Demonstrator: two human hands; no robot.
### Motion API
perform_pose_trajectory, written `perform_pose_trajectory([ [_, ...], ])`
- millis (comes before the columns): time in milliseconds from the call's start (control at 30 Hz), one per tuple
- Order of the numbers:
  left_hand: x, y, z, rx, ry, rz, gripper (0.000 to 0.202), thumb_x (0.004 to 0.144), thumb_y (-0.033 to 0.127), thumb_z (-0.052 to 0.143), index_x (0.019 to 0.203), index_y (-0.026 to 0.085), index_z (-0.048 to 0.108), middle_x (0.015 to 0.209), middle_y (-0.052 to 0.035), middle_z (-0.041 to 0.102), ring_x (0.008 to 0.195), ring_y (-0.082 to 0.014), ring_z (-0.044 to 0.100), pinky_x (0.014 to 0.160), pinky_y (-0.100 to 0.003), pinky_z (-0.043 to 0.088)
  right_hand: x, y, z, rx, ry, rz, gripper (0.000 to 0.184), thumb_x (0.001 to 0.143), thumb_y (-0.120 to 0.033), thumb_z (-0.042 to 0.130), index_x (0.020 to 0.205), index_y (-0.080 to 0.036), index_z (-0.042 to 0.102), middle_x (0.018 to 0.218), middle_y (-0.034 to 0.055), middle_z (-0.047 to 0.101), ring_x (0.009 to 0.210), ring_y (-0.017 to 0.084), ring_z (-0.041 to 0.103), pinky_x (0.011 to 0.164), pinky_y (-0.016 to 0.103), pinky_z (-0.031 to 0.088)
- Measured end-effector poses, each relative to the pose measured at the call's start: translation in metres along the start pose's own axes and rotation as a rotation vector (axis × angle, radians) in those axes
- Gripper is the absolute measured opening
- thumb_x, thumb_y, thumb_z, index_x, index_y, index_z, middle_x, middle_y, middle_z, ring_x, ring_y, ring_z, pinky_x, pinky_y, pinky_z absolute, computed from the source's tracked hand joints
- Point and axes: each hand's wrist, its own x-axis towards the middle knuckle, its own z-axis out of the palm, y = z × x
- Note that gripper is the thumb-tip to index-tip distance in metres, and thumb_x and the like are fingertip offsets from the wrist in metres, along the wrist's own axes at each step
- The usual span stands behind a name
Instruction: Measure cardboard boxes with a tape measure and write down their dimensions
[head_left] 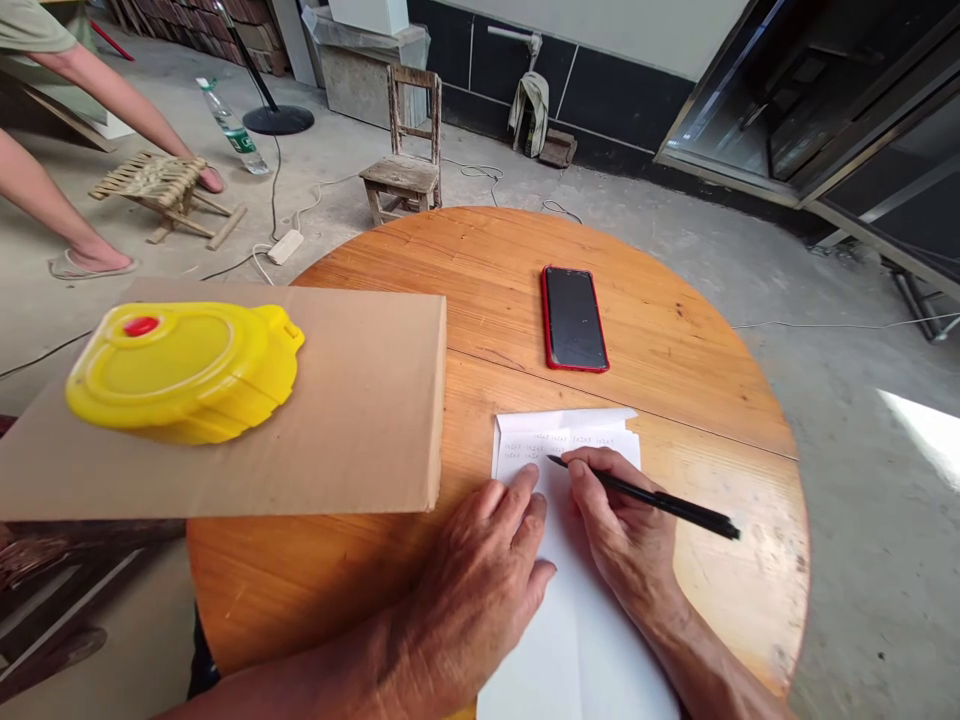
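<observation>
My right hand (626, 535) grips a black pen (667, 503), its tip on or just above the white paper (559, 600). Several short rows of small handwriting run across the upper part of that sheet, too faint to read surely. My left hand (495, 565) lies flat at the sheet's left side, fingers stretched toward the writing and nothing in them. Beyond the paper's top edge rests a smartphone (575, 318) in a red case, its screen dark.
On the round wooden table (660, 290), a cardboard box (367, 400) at left carries a yellow plastic case (184, 375) with a red button. Past the table stand a small wooden chair (405, 175), a folding stool (161, 195), a water bottle (236, 135) and a person's bare legs (112, 95).
</observation>
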Motion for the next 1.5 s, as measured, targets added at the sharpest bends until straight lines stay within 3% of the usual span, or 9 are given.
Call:
perform_pose_trajectory([
  [400,0.0012,0.0,-0.0012,-0.007,-0.002,-0.009,0.041,0.083,0.019,0.067,0.121,0.007,0.058,0.138,-0.0162,0.056,0.103,-0.0293,0.061,0.087,-0.044,0.056,0.0019,0.0003,0.0032,-0.084,-0.011,-0.069,0.013,0.09,-0.025,0.058,0.086,-0.021,0.07,0.064,-0.0018,0.064,0.048,0.011,0.052,0.046,0.024,0.044],
  [633,0.0004,-0.0002,-0.0008,-0.021,-0.01,-0.012,0.042,0.082,0.019,0.068,0.121,0.007,0.058,0.138,-0.0167,0.056,0.105,-0.03,0.061,0.088,-0.045,0.056,0.002,0.0025,0.0037,-0.128,-0.017,-0.122,0.012,0.09,-0.022,0.058,0.089,-0.021,0.07,0.074,-0.0006,0.07,0.06,0.012,0.06,0.058,0.023,0.05],
  [1267,0.0007,-0.0006,0.0004,0.002,-0.011,-0.004,0.04,0.083,0.02,0.068,0.12,0.008,0.059,0.139,-0.0166,0.056,0.102,-0.0294,0.062,0.087,-0.044,0.057,-0.0001,0.0016,0.0015,-0.118,-0.022,-0.092,0.012,0.089,-0.02,0.058,0.087,-0.021,0.069,0.072,-0.0015,0.069,0.058,0.011,0.058,0.056,0.022,0.047],
  [1500,-0.001,0.0001,0.0029,0.008,0.001,-0.008,0.043,0.082,0.019,0.066,0.123,0.008,0.057,0.14,-0.0154,0.056,0.109,-0.0316,0.06,0.089,-0.046,0.057,-0.0025,0.0054,-0.0017,0.076,0.02,-0.027,0.01,0.093,-0.025,0.06,0.092,-0.025,0.07,0.058,-0.006,0.058,0.048,0.008,0.052,0.048,0.021,0.044],
])
